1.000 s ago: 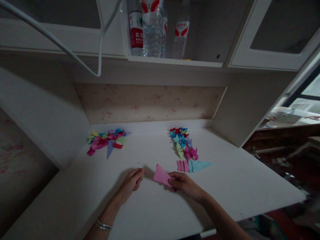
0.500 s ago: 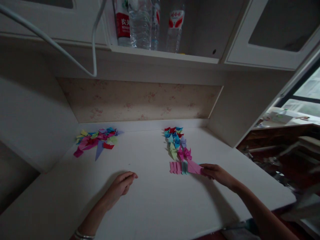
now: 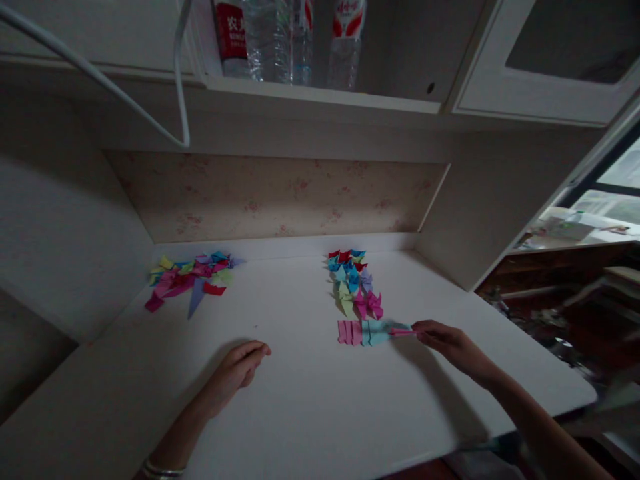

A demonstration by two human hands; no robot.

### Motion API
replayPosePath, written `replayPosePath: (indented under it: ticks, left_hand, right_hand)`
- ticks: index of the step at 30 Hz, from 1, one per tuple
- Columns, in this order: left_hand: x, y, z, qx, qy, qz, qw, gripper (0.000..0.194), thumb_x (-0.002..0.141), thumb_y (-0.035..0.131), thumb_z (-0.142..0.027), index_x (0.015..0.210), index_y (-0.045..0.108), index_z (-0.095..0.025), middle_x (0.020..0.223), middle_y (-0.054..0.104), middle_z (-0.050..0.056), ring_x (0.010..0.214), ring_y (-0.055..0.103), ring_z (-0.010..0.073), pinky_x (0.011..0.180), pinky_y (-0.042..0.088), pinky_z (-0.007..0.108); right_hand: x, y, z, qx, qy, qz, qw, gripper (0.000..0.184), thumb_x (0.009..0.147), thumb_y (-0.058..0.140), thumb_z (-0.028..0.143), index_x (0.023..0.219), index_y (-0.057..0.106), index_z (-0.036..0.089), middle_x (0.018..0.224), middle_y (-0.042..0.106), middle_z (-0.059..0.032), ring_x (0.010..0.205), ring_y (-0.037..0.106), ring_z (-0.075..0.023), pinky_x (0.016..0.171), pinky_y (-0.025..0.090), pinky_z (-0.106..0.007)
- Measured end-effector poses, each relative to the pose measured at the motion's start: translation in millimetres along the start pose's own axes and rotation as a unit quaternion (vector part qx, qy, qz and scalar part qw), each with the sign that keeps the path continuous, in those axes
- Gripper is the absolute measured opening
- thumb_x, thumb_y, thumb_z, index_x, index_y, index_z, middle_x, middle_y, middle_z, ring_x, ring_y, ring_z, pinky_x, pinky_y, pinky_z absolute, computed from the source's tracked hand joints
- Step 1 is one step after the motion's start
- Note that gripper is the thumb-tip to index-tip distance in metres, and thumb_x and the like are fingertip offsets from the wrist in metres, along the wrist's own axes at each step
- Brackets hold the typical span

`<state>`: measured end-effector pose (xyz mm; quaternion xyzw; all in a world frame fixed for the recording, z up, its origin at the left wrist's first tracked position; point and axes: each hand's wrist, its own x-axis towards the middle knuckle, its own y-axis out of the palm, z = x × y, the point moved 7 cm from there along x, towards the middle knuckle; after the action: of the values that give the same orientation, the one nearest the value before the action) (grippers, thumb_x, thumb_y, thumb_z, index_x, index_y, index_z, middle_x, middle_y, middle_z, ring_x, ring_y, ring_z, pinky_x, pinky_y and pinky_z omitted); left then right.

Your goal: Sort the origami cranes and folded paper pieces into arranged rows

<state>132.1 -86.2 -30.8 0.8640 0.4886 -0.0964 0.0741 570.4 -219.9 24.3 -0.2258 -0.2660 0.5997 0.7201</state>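
Note:
My right hand [image 3: 445,341] reaches out over the white desk [image 3: 310,413] and pinches a folded pink paper piece [image 3: 401,331] by its near tip. That piece lies edge-on over a light blue folded piece [image 3: 377,330], next to a row of small pink folded pieces [image 3: 349,331]. Behind them runs a line of red, blue, green and magenta folded papers [image 3: 354,283]. My left hand [image 3: 239,365] rests on the desk at the centre left, fingers loosely curled, holding nothing.
A heap of mixed coloured folded papers [image 3: 187,280] lies at the back left. Water bottles [image 3: 287,37] stand on the shelf above, and a white cable [image 3: 177,80] hangs at the upper left. The desk's right edge drops off beside my right forearm.
My right hand carried the pink piece from the desk's middle out to the right and set it over the blue piece. My left hand let go and stayed in place.

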Motion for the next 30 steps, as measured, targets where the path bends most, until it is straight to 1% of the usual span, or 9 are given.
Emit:
replayPosePath:
  ticks: [3,5,7,10,14,18,21,25,30]
  left_hand:
    - [0.9,0.0,0.8,0.000,0.001,-0.002,1.000,0.033,0.077,0.063,-0.046,0.087,0.063,-0.015,0.055,0.028,-0.009,0.046,0.018,0.0050,0.043,0.012,0.022]
    - [1.3,0.1,0.8,0.006,0.004,-0.004,1.000,0.033,0.077,0.063,-0.046,0.087,0.063,-0.015,0.055,0.028,-0.010,0.046,0.018,0.0051,0.043,0.012,0.022]
    - [1.5,0.3,0.5,0.020,0.004,-0.009,1.000,0.033,0.076,0.062,-0.047,0.086,0.063,-0.015,0.054,0.029,-0.010,0.045,0.019,0.0052,0.042,0.012,0.022]
    - [1.9,0.6,0.0,0.057,0.001,-0.016,0.998,0.035,0.076,0.060,-0.049,0.085,0.063,-0.015,0.050,0.030,-0.010,0.043,0.021,0.0056,0.042,0.013,0.022]
    - [3.0,2.1,-2.0,0.098,0.000,-0.015,0.995,0.038,0.075,0.059,-0.052,0.083,0.062,-0.015,0.046,0.029,-0.011,0.042,0.021,0.0061,0.041,0.014,0.021]
    - [3.7,2.4,-3.2,0.116,-0.008,-0.020,0.993,0.038,0.074,0.058,-0.052,0.083,0.062,-0.016,0.045,0.029,-0.011,0.041,0.021,0.0064,0.041,0.014,0.021]
    - [4.6,3.4,-3.3,0.122,-0.007,-0.019,0.992,0.038,0.074,0.058,-0.053,0.082,0.061,-0.016,0.045,0.028,-0.011,0.040,0.022,0.0064,0.040,0.014,0.021]
    - [6.4,2.5,-0.8,0.112,-0.009,-0.029,0.993,0.040,0.072,0.059,-0.056,0.078,0.060,-0.017,0.044,0.027,-0.012,0.039,0.020,0.0061,0.040,0.013,0.022]
    - [8.5,1.9,4.4,0.100,-0.018,-0.022,0.995,0.040,0.072,0.059,-0.056,0.081,0.061,-0.017,0.044,0.025,-0.012,0.039,0.019,0.0062,0.040,0.013,0.021]
  right_hand:
    - [3.4,-1.3,0.8,-0.106,-0.105,-0.044,0.988,0.033,0.089,0.049,0.047,0.096,0.072,0.024,0.108,0.067,-0.0104,0.096,0.064,-0.0229,0.082,0.052,-0.035]
    - [3.7,-0.5,5.5,-0.201,-0.168,-0.073,0.962,0.029,0.092,0.046,0.038,0.100,0.072,0.028,0.106,0.068,-0.0086,0.092,0.065,-0.0210,0.078,0.053,-0.035]
    - [2.8,2.4,11.5,-0.282,-0.222,-0.094,0.928,0.027,0.092,0.047,0.030,0.104,0.071,0.031,0.103,0.070,-0.0066,0.091,0.065,-0.0198,0.079,0.052,-0.035]
    - [1.5,11.6,15.7,-0.349,-0.275,-0.082,0.892,0.026,0.091,0.051,0.023,0.107,0.070,0.031,0.103,0.072,-0.0051,0.095,0.064,-0.0202,0.084,0.048,-0.037]
    - [1.1,21.1,8.8,-0.381,-0.286,-0.065,0.877,0.030,0.089,0.051,0.019,0.111,0.068,0.032,0.109,0.071,-0.0029,0.101,0.062,-0.0196,0.089,0.045,-0.037]
    - [1.0,27.1,-3.7,-0.412,-0.289,-0.061,0.862,0.038,0.086,0.053,0.014,0.114,0.065,0.036,0.116,0.068,0.0023,0.106,0.059,-0.0198,0.098,0.037,-0.042]
    - [2.8,29.9,-12.6,-0.426,-0.284,-0.050,0.857,0.046,0.082,0.052,0.008,0.116,0.063,0.037,0.119,0.066,0.0039,0.108,0.057,-0.0205,0.100,0.032,-0.044]
    - [6.4,30.8,-18.7,-0.427,-0.269,-0.050,0.862,0.057,0.077,0.048,0.003,0.122,0.060,0.037,0.120,0.066,0.0036,0.109,0.056,-0.0202,0.101,0.032,-0.044]
    - [9.3,32.9,-22.6,-0.426,-0.261,-0.051,0.865,0.064,0.070,0.045,-0.001,0.119,0.062,0.035,0.119,0.066,0.0035,0.108,0.057,-0.0205,0.099,0.035,-0.043]
